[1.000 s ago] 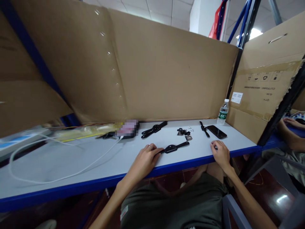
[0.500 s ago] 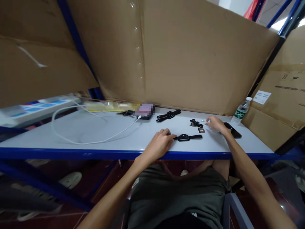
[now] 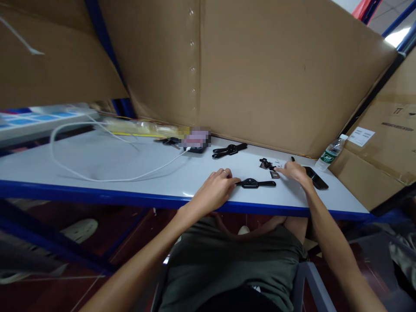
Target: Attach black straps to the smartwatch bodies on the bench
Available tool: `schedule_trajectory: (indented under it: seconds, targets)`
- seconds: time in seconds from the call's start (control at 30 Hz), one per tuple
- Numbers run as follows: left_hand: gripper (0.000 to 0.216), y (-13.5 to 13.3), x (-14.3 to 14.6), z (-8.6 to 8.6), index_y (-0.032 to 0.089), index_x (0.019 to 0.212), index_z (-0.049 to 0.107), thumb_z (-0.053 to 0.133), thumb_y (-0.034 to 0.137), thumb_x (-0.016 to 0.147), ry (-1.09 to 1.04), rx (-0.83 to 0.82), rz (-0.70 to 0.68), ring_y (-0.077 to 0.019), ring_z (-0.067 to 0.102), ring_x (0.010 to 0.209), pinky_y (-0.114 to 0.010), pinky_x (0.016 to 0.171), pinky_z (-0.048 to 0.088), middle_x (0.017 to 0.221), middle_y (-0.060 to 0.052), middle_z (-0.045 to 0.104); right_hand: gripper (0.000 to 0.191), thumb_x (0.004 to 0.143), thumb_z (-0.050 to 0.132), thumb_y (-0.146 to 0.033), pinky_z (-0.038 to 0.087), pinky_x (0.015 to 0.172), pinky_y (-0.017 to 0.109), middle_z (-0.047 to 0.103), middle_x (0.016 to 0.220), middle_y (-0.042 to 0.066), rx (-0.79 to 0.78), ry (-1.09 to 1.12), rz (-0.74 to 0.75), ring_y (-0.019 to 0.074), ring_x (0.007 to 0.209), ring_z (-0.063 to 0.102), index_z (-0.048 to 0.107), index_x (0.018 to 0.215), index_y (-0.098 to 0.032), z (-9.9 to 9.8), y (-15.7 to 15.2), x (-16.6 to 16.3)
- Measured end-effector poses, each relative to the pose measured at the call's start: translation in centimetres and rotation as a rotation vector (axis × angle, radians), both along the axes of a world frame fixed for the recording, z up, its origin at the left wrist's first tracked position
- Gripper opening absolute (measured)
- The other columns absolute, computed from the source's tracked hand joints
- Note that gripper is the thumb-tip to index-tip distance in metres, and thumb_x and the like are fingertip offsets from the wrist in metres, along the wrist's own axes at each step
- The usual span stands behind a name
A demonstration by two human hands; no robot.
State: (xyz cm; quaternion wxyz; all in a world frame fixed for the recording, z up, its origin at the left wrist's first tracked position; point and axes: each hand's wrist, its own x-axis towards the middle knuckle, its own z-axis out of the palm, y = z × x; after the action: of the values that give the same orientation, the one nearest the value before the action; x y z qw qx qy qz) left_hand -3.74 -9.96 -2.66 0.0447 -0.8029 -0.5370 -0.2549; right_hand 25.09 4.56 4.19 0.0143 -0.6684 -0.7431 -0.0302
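Observation:
A black smartwatch-like piece with strap-shaped arms (image 3: pixel 251 183) lies near the table's front edge. My left hand (image 3: pixel 222 184) is closed on its left strap end, with thumb and fingers pinched together. Farther right, my right hand (image 3: pixel 295 170) is low over the table with its fingers drawn together. A short dark end pokes up behind the right hand; what it belongs to is hidden. Small black parts (image 3: pixel 265 163) and a flat grey-brown square piece (image 3: pixel 274 174) lie just left of those fingertips, near tiny white bits (image 3: pixel 277 161).
Another black strapped watch (image 3: pixel 231 149) lies farther back. A dark phone (image 3: pixel 316 178) and a water bottle (image 3: pixel 331 153) are at the right. On the left, a white cable (image 3: pixel 107 179) runs to a blurred-out device (image 3: pixel 196 142). Cardboard (image 3: pixel 250 78) walls the back.
My right hand has shifted slightly toward the small black parts, and a dark end now shows behind it. My left hand keeps hold of the watch strap. The camera view has tilted and turned.

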Motion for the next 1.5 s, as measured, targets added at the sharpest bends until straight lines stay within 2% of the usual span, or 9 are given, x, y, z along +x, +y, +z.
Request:
schedule_trajectory:
  seconds: [0.23, 0.4, 0.53, 0.7, 0.9, 1.03, 1.17, 1.3, 1.5]
  targets:
    - [0.037, -0.1, 0.1, 0.3, 0.022, 0.124, 0.075, 0.047, 0.016, 0.099, 0.006, -0.037, 0.003, -0.0285, 0.059, 0.102, -0.044, 0.092, 0.051, 0.107, -0.012, 0.064, 0.049, 0.088, 0.069, -0.052, 0.051, 0.079, 0.032, 0.074, 0.121, 0.023, -0.046, -0.084, 0.092, 0.0333, 0.108, 0.072, 0.076, 0.115, -0.011, 0.2, -3.0, -2.9]
    - [0.038, 0.1, 0.0, 0.0, 0.021, 0.124, 0.075, 0.046, 0.015, 0.1, 0.018, -0.034, 0.007, -0.0293, 0.061, 0.1, -0.045, 0.093, 0.051, 0.105, -0.013, 0.065, 0.025, 0.078, 0.078, -0.039, 0.047, 0.069, 0.029, 0.078, 0.095, 0.013, -0.145, 0.063, 0.112, 0.028, 0.093, 0.073, 0.076, 0.087, -0.016, 0.1, -1.7, -1.1]
    - [0.039, 0.6, -0.4, -0.8, 0.023, 0.123, 0.076, 0.046, 0.017, 0.1, -0.004, -0.004, -0.018, -0.0274, 0.063, 0.099, -0.043, 0.092, 0.053, 0.105, -0.012, 0.066, 0.027, 0.057, 0.085, -0.011, 0.043, 0.062, 0.027, 0.066, 0.064, 0.001, -0.185, 0.584, 0.155, 0.0224, 0.07, 0.067, 0.061, 0.067, -0.018, -1.4, -1.6, -0.2]
    - [0.039, 1.6, -1.4, -2.2, 0.025, 0.12, 0.078, 0.045, 0.024, 0.099, -0.038, 0.055, -0.033, -0.0262, 0.066, 0.094, -0.041, 0.089, 0.055, 0.102, -0.01, 0.068, 0.028, 0.058, 0.072, 0.003, 0.037, 0.051, 0.023, 0.059, 0.057, -0.006, -0.1, 0.99, 0.237, 0.0136, 0.053, 0.056, 0.057, 0.069, -0.019, -3.3, -2.6, -0.9]
    - [0.039, 2.6, -2.3, -3.0, 0.025, 0.114, 0.08, 0.045, 0.031, 0.098, -0.051, 0.098, -0.066, -0.0256, 0.069, 0.09, -0.039, 0.084, 0.057, 0.099, -0.01, 0.07, 0.023, 0.086, 0.065, -0.038, 0.04, 0.048, 0.021, 0.058, 0.067, -0.004, 0.26, 1.402, 0.191, 0.011, 0.056, 0.054, 0.048, 0.08, -0.023, 1.0, -2.2, 2.9]
    - [0.039, 2.0, -2.0, -2.6, 0.024, 0.118, 0.079, 0.045, 0.031, 0.099, -0.024, 0.083, -0.043, -0.0258, 0.067, 0.093, -0.04, 0.086, 0.056, 0.101, -0.01, 0.07, 0.038, 0.076, 0.078, -0.044, 0.043, 0.046, 0.019, 0.059, 0.065, -0.004, 0.495, 1.876, 0.173, 0.0092, 0.052, 0.054, 0.046, 0.076, -0.023, 4.9, -3.4, 5.0]
    - [0.037, 0.6, -1.1, -1.3, 0.024, 0.121, 0.078, 0.047, 0.024, 0.1, -0.008, 0.033, -0.023, -0.0253, 0.064, 0.095, -0.04, 0.091, 0.054, 0.104, -0.011, 0.068, 0.03, 0.077, 0.082, -0.041, 0.043, 0.041, 0.018, 0.06, 0.063, -0.004, 0.244, 1.69, 0.49, 0.0091, 0.051, 0.057, 0.062, 0.081, -0.02, 6.1, -5.9, 2.4]
    - [0.036, -0.1, -0.4, -0.4, 0.021, 0.126, 0.076, 0.05, 0.02, 0.101, 0.006, -0.009, 0.006, -0.0269, 0.062, 0.101, -0.042, 0.096, 0.053, 0.106, -0.011, 0.066, 0.025, 0.081, 0.081, -0.038, 0.045, 0.04, 0.018, 0.063, 0.061, -0.002, -0.158, 1.387, 0.768, 0.0103, 0.05, 0.06, 0.071, 0.084, -0.016, 4.0, -6.3, -2.5]
    - [0.036, 0.0, -0.5, -0.5, 0.022, 0.126, 0.075, 0.048, 0.02, 0.101, 0.019, -0.022, 0.005, -0.0264, 0.061, 0.101, -0.042, 0.095, 0.053, 0.106, -0.01, 0.066, 0.019, 0.083, 0.077, -0.032, 0.047, 0.04, 0.02, 0.063, 0.061, 0.0, -0.253, 1.365, 0.66, 0.0118, 0.051, 0.061, 0.068, 0.079, -0.016, -0.3, -3.3, -5.0]
